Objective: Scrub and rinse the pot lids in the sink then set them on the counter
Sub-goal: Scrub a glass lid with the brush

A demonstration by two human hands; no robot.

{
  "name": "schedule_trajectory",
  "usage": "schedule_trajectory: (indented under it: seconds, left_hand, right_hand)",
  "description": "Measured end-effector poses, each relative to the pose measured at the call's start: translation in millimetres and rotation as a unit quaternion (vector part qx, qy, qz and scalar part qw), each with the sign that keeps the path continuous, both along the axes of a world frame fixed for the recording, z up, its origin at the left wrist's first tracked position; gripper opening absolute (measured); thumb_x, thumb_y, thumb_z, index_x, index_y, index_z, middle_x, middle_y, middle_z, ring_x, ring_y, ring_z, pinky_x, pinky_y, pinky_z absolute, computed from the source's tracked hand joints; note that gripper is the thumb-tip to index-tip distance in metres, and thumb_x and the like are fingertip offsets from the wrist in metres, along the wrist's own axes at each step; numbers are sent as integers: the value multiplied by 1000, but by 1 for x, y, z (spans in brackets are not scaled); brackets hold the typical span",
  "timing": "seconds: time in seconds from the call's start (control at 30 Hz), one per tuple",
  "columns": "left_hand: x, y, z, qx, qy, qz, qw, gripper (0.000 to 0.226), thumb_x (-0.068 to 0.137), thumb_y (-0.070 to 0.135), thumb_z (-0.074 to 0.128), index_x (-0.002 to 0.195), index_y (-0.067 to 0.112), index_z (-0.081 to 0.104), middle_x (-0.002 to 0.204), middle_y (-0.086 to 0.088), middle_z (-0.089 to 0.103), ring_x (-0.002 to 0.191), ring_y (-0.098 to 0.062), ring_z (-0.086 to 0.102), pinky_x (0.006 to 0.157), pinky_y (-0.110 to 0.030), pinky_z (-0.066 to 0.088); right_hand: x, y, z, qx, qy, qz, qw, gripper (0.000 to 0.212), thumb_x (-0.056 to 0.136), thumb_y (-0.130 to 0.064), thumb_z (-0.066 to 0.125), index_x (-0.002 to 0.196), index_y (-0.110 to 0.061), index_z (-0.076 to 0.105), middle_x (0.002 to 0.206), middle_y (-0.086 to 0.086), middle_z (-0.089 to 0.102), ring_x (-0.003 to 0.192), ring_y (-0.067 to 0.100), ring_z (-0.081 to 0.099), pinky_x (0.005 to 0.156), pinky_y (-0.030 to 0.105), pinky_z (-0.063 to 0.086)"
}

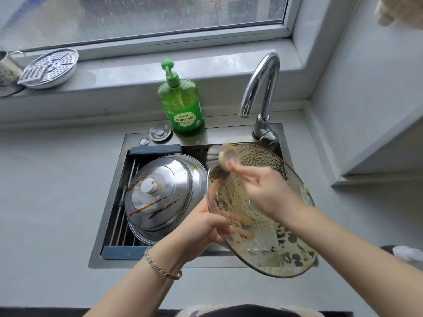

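Observation:
A large glass pot lid (270,243), smeared with soapy residue, is held tilted over the right half of the sink (109,179). My left hand (201,227) grips its left rim, fingers curled behind the glass. My right hand (261,188) holds a blurred scrubber (220,163) against the lid's upper left area. A stainless steel lid (160,193) with brown sauce streaks and a white knob lies on a drain rack in the sink's left half.
A green dish soap bottle (180,101) stands behind the sink, beside the chrome faucet (261,88). A metal steamer plate (49,67) leans on the windowsill at far left. Grey counter (45,191) surrounds the sink on both sides.

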State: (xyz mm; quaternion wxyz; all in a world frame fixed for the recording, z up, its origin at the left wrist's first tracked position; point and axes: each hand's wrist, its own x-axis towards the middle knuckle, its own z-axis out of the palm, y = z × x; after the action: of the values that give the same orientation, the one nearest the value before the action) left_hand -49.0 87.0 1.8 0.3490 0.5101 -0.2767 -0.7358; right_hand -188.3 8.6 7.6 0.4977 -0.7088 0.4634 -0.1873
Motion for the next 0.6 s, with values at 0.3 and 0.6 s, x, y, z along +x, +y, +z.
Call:
schedule_trajectory:
  seconds: [0.3, 0.6]
  left_hand:
    - [7, 4, -3, 0, -11, 11, 1000, 84, 55, -11, 44, 130, 26, 40, 93, -13, 72, 80, -33, 70, 54, -39, 57]
    - [14, 3, -7, -17, -23, 56, 998, 74, 65, -20, 45, 128, 18, 44, 93, -9, 72, 79, -27, 70, 58, -41, 58]
  right_hand:
    - [-7, 16, -7, 8, -33, 53, 998, 40, 95, -12, 46, 128, -34, 49, 123, -5, 62, 48, 9, 55, 45, 25, 49]
    - [-5, 37, -8, 32, -54, 70, 996, 41, 95, -13, 47, 124, -43, 46, 120, -4, 64, 80, 27, 68, 69, 42, 57]
